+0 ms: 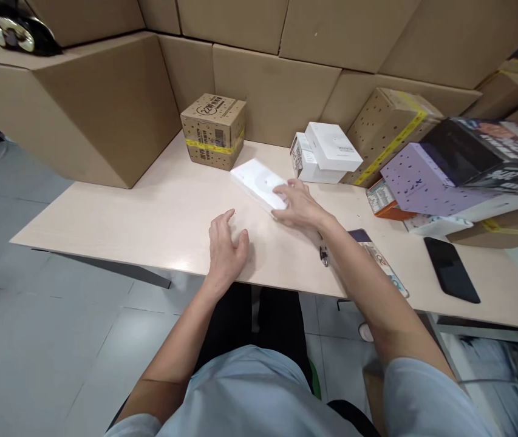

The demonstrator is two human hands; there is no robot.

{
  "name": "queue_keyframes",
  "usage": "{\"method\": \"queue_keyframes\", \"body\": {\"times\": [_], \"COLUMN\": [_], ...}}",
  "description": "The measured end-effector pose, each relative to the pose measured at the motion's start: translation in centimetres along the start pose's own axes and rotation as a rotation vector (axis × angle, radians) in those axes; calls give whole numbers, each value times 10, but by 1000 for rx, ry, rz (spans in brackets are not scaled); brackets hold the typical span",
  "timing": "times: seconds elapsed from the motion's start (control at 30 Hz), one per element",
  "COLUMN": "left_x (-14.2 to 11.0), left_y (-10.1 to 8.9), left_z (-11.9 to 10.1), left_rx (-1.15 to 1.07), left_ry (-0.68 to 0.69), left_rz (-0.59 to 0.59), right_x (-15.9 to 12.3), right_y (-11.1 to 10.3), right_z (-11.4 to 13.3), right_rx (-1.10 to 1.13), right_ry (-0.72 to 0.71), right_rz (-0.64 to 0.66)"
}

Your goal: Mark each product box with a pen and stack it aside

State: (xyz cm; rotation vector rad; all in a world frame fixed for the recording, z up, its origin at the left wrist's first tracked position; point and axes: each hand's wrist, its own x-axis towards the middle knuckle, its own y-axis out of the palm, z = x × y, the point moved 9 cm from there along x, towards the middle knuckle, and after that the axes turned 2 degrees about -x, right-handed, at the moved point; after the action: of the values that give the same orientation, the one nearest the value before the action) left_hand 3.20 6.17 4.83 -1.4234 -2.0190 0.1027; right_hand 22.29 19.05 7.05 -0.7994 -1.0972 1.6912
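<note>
Firstly, one white box (257,181) was just front-right of the cubic carton (213,132), its near end gripped between thumb and fingers of the right hand (299,205); secondly, the left hand (228,250), fingers unclenched, was farther before that carton

Flat white box (255,179): was held at one end by the right hand (299,206). Left hand (228,256): was apart from it, fingers loosely curled, near the front edge of the pale table (149,227). Small yellow-taped carton (213,130): stood behind. Black phone (452,271): lay at right.
</note>
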Motion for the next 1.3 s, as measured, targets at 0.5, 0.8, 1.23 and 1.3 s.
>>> {"method": "queue_keyframes", "body": {"times": [0.5, 0.8, 1.23, 1.3], "left_x": [2, 3, 5, 5], "left_y": [0, 3, 1, 0], "left_z": [17, 10, 4, 2], "left_rx": [-73, 38, -263, -280], "left_ry": [-220, -182, -34, -1], "left_rz": [-9, 40, 38, 27], "right_x": [-137, -159, -156, -157], "right_y": [10, 23, 21, 20], "right_z": [-18, -26, -28, -29], "right_rx": [143, 312, 336, 346], "right_ry": [-204, 92, 50, 38], "right_rz": [-54, -334, -532, -572]}}
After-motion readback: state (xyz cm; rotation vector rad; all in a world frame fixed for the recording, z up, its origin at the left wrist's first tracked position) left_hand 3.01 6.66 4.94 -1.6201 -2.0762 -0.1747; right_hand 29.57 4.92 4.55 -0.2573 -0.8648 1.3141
